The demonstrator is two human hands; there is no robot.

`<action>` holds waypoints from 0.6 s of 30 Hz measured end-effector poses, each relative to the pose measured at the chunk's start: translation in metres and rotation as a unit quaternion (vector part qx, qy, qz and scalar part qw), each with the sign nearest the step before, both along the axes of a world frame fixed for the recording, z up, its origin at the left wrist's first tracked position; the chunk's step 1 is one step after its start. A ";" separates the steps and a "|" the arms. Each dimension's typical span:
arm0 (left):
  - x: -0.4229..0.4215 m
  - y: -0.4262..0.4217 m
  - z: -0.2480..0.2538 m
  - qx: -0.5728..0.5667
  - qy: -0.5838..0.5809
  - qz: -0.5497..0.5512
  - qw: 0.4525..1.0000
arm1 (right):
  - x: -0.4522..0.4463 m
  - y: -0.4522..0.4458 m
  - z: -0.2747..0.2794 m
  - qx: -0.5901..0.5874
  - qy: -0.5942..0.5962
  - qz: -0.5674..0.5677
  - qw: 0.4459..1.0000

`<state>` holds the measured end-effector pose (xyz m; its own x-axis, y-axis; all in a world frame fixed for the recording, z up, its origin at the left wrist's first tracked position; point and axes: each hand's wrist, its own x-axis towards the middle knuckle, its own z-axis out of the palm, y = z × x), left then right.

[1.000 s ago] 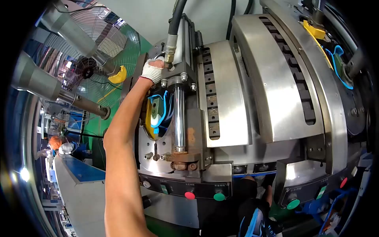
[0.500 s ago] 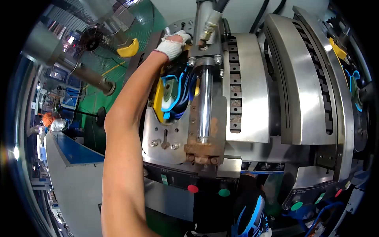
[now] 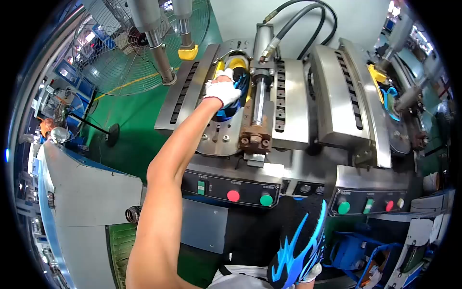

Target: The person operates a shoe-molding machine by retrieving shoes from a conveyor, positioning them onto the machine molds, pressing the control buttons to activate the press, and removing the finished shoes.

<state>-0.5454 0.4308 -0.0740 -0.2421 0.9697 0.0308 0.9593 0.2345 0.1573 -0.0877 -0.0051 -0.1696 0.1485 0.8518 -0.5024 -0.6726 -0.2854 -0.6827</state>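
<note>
My left hand, in a white glove, is closed over a black and blue shoe piece in the left station of a metal machine. Its thumb points right; the ends of its fingers are partly hidden. Yellow parts show above and beside this piece. At the bottom right, my right hand, also gloved, holds another black piece with bright blue flame shapes. That piece covers part of the hand.
Right of my left hand stands a chrome rod with a rusty block. Curved steel covers fill the middle. Red and green buttons line the front panel. Cylinders with a yellow pad and a fan stand at the upper left.
My left hand has moved from beside the hose fitting down onto the shoe piece. The view has shifted, and my right hand with its flame-patterned piece shows more fully at the bottom.
</note>
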 end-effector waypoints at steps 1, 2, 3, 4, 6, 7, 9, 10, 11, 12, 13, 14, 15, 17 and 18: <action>0.000 0.008 0.005 -0.013 -0.022 0.022 0.999 | 0.003 -0.006 0.003 0.005 0.000 0.001 1.000; 0.003 0.008 0.017 -0.003 -0.029 0.023 0.999 | 0.007 -0.013 0.005 0.010 -0.001 0.002 1.000; 0.003 0.008 0.027 0.005 -0.037 0.024 0.999 | 0.010 -0.020 0.008 0.013 0.000 0.002 1.000; -0.010 0.022 0.017 0.063 -0.033 0.021 0.997 | 0.011 -0.024 0.009 0.017 0.001 0.002 1.000; -0.006 0.001 0.054 0.102 -0.017 0.009 0.995 | 0.013 -0.028 0.015 0.022 -0.001 0.008 1.000; -0.012 -0.010 0.063 0.138 -0.023 -0.019 0.990 | 0.014 -0.029 0.018 0.023 -0.002 0.014 1.000; -0.017 -0.051 0.084 0.228 -0.066 -0.071 0.969 | 0.013 -0.027 0.025 0.033 -0.005 0.027 0.999; -0.007 -0.086 0.101 0.262 -0.049 -0.057 0.962 | 0.012 -0.024 0.028 0.040 -0.004 0.033 0.999; -0.008 -0.117 0.104 0.313 -0.041 -0.072 0.946 | 0.009 -0.018 0.030 0.052 -0.005 0.043 0.998; -0.005 -0.153 0.108 0.353 -0.048 -0.093 0.930 | 0.005 -0.010 0.032 0.063 -0.011 0.053 0.997; 0.001 -0.198 0.111 0.364 -0.109 -0.093 0.920 | 0.000 -0.001 0.035 0.076 -0.015 0.065 0.995; 0.008 -0.238 0.109 0.366 -0.143 -0.074 0.916 | -0.003 0.011 0.042 0.080 -0.048 0.087 0.992; 0.009 -0.277 0.101 0.389 -0.111 -0.092 0.910 | -0.009 0.022 0.046 0.092 -0.060 0.099 0.989; 0.013 -0.359 0.080 0.361 -0.167 -0.072 0.915 | -0.034 0.050 0.070 0.117 -0.077 0.118 0.983; 0.007 -0.391 0.062 0.358 -0.179 -0.099 0.911 | -0.053 0.067 0.089 0.129 -0.082 0.124 0.980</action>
